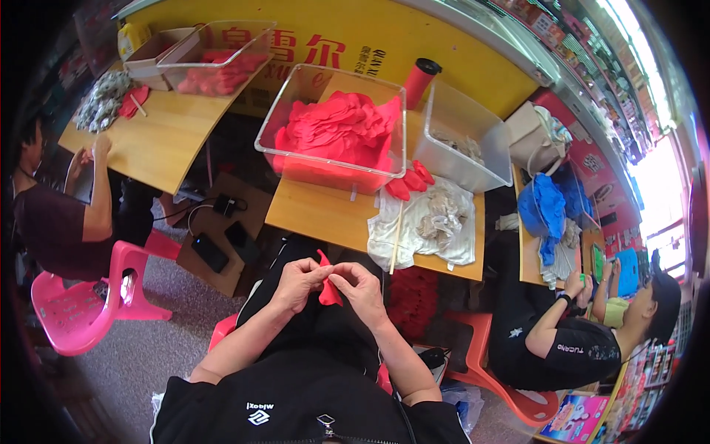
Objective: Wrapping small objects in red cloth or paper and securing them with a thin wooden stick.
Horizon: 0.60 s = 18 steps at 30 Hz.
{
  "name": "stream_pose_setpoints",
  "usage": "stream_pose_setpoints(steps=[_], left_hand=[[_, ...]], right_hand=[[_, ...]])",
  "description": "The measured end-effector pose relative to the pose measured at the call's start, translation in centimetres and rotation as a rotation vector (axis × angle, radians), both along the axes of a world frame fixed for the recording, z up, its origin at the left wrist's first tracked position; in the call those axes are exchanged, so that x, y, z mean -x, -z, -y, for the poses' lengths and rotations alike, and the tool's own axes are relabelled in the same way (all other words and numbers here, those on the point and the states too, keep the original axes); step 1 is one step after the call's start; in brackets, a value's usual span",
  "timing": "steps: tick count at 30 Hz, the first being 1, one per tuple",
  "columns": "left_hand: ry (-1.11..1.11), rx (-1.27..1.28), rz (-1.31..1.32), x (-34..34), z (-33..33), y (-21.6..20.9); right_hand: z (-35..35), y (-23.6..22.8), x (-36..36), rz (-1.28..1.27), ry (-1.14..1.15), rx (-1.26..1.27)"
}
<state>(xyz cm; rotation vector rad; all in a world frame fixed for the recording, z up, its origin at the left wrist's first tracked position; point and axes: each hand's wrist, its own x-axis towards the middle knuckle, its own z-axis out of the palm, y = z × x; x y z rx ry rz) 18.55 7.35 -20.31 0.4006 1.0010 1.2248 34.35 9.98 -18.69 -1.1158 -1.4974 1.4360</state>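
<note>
A small red cloth piece (330, 294) is pinched between my two hands above my lap. My left hand (299, 283) holds its upper part from the left, thumb and fingers pressed together. From the other side my right hand (359, 290) grips the same piece, its thumb close to the left fingertips. Ahead, a clear plastic bin (336, 176) is heaped with similar red pieces (339, 126). A few red pieces (409, 182) lie beside a white cloth (384, 229), which bears a thin pale stick (397, 235) and a beige crumpled clump (441, 216).
A clear bin (473, 166) with beige scraps and a red tumbler (421, 80) stand on my table (310, 211). At left, a person sits on a pink chair (63, 314); at right, another sits near blue cloth pieces (543, 207). Phones (210, 253) lie on cardboard.
</note>
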Motion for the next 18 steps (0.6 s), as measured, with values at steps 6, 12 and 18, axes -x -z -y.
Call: stream_pose_setpoints(steps=[6, 12, 18], left_hand=[[-0.034, 0.078, 0.049, -0.1, 0.0, 0.4], [0.008, 0.098, 0.113, 0.4, 0.4, -0.1], [0.068, -0.091, -0.061, 1.3, 0.6, 1.1]], right_hand=[[-0.1, 0.2, 0.6, -0.040, -0.026, 0.132], [-0.6, 1.6, 0.2, -0.223, -0.072, 0.282], [-0.7, 1.5, 0.2, -0.394, -0.008, 0.355]])
